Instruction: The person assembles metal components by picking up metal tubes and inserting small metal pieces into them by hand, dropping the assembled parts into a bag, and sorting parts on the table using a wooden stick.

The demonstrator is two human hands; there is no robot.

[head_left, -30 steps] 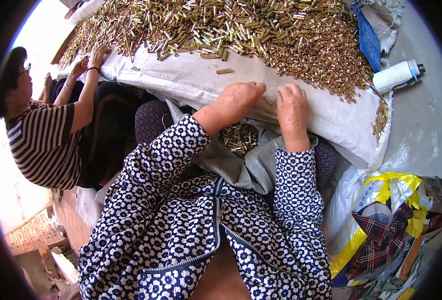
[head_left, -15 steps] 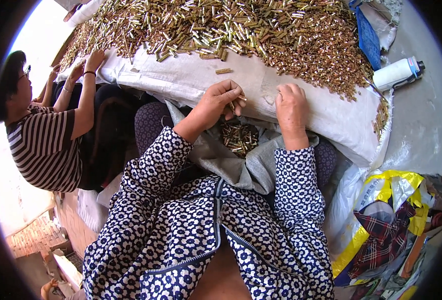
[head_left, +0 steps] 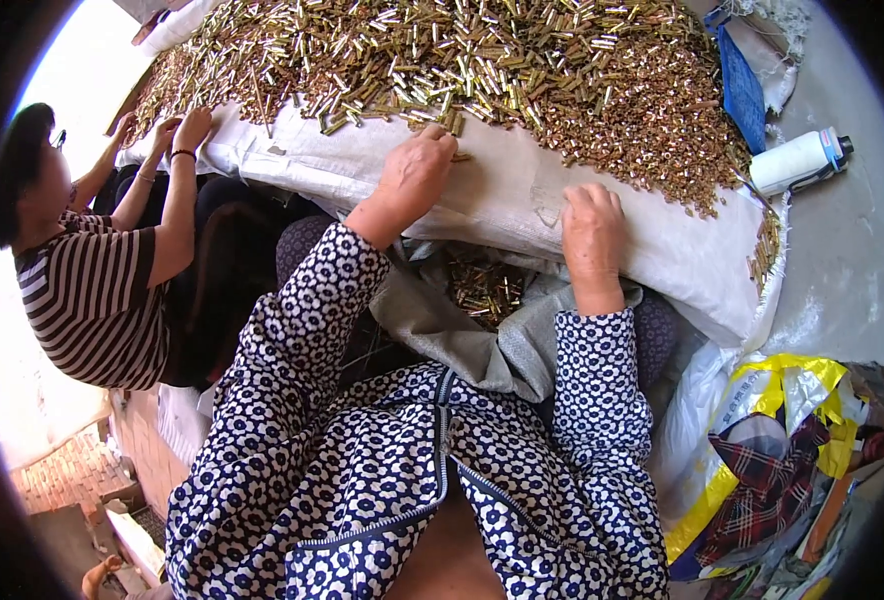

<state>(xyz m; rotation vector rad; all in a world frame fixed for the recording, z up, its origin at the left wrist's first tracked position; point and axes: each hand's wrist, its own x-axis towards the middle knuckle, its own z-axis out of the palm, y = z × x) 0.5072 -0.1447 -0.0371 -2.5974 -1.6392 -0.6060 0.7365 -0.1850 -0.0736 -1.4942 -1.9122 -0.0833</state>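
A wide heap of small brass-coloured metal sleeves (head_left: 442, 75) covers the far part of a white woven sheet (head_left: 312, 150). My left hand (head_left: 414, 180) reaches to the heap's near edge, its fingers drawn together beside a few sleeves; what they pinch is hidden. One loose sleeve (head_left: 462, 157) lies just right of its fingertips. On the sheet's near edge rests my right hand (head_left: 592, 235), fingers curled, their contents out of sight. Between the two forearms, a grey cloth bag (head_left: 532, 345) on my lap holds several metal sleeves (head_left: 487, 287).
Smaller coppery metal pieces (head_left: 642, 125) lie at the heap's right. A white bottle (head_left: 797, 162) and a blue plastic piece (head_left: 740, 80) are beyond the sheet's right edge. At left, another person (head_left: 92, 290) works at the heap. A yellow-and-white bag (head_left: 702, 510) stands lower right.
My left hand has moved forward and left, from above the lap bag to the heap's edge; the gold piece seen in it before is out of sight. My right hand stays at the sheet's edge.
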